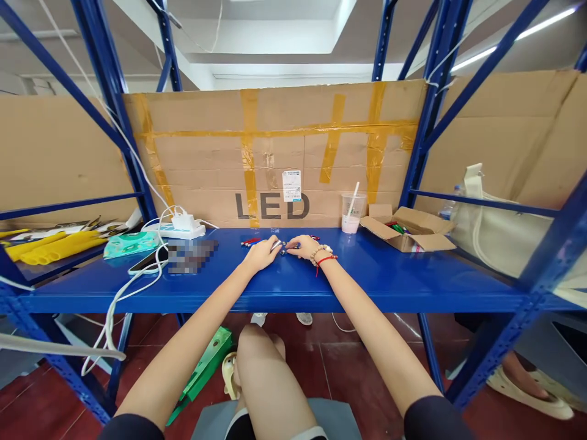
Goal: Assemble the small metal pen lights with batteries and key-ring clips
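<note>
My left hand (262, 255) is closed around a small silvery, tube-like piece (276, 245) above the blue shelf top. Close by on its right, my right hand (303, 247) has its fingers curled together over a few tiny dark and shiny parts (283, 249). Whatever sits between those right fingertips is too small to name. Behind the left hand lie some slim red and blue pieces (250, 242). Another thin red piece (314, 238) shows just past the right hand, partly hidden by it.
An open cardboard box (419, 243) with colourful items and a plastic cup (351, 214) with a straw stand to the right. On the left are a white power strip (186, 226), cables, a phone (149, 261) and a teal packet (131, 244). Cardboard (206, 165) walls the back.
</note>
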### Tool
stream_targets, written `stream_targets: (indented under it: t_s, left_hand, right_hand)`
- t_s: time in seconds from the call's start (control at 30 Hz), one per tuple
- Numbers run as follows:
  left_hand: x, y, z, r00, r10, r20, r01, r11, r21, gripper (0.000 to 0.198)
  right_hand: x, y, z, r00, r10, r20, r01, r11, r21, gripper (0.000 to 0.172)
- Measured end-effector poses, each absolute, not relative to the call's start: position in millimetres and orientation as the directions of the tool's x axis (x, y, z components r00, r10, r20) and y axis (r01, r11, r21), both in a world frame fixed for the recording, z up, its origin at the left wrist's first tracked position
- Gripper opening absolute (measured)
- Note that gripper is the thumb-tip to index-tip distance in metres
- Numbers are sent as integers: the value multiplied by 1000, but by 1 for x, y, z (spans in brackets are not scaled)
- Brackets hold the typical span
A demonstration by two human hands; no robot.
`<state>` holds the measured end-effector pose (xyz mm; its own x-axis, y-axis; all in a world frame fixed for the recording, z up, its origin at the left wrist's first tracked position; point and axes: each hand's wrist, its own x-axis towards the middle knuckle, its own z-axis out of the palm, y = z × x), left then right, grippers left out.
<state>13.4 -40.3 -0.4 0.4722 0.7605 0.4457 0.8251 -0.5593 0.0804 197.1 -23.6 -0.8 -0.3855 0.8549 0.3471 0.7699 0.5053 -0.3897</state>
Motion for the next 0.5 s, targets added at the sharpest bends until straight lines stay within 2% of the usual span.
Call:
stream_targets:
  t_s: [0.13,0.27,0.43,0.5]
  left_hand:
    - [13,-38,-4,469,736,488,784,-602,153,23]
    - [11,-36,-6,498,713,494,746,-642,176,24]
    - [13,-39,-4,486,739,466,782,-606,146,27]
    - [14,-41,1,445,767,462,801,-572,177,28]
  right_hand:
    - [184,-32,4,-349,806,478,656,575,-490,36]
    - [172,-37,4,-331,767,550,601,620,-503,34]
    - [166,-40,0,-204,810,550,579,553,-600,40]
    - [163,-41,0,-149,812,565,555,541,-631,44]
